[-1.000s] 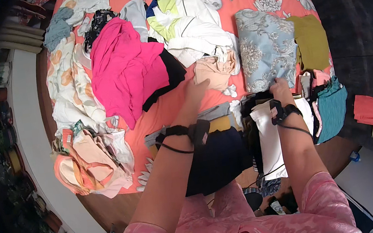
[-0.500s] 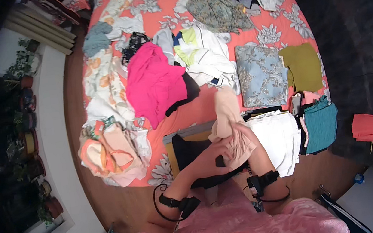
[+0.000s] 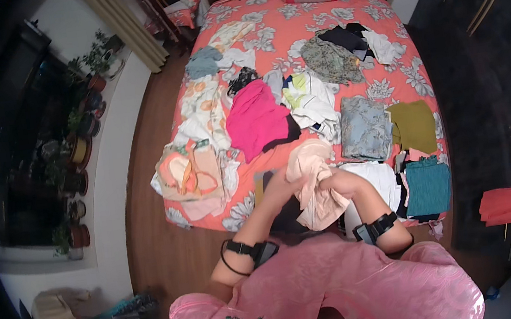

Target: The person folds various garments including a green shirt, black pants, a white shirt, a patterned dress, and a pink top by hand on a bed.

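A crumpled pale peach garment (image 3: 311, 164) hangs in front of me over the near edge of the bed; its exact kind is hard to make out. My left hand (image 3: 283, 185) grips it at its left side, and the fingers are partly lost in the folds. On the other side my right hand (image 3: 339, 183) is closed on the bunched cloth. Behind the right hand lies a stack of folded white cloth (image 3: 378, 177). Dark cloth (image 3: 289, 216) shows below my left forearm.
The bed's coral floral sheet (image 3: 381, 88) carries a bright pink garment (image 3: 257, 121), white clothes (image 3: 313, 106), a folded blue patterned cloth (image 3: 363, 127), an olive cloth (image 3: 412, 124) and a teal stack (image 3: 428, 186). Peach clothes (image 3: 188, 174) lie at left. Potted plants (image 3: 79, 152) line the windowsill.
The view has tipped up, so the headboard shows. The peach garment has gone from hanging long to being bunched and spread between both hands, with my left hand now further up on it.
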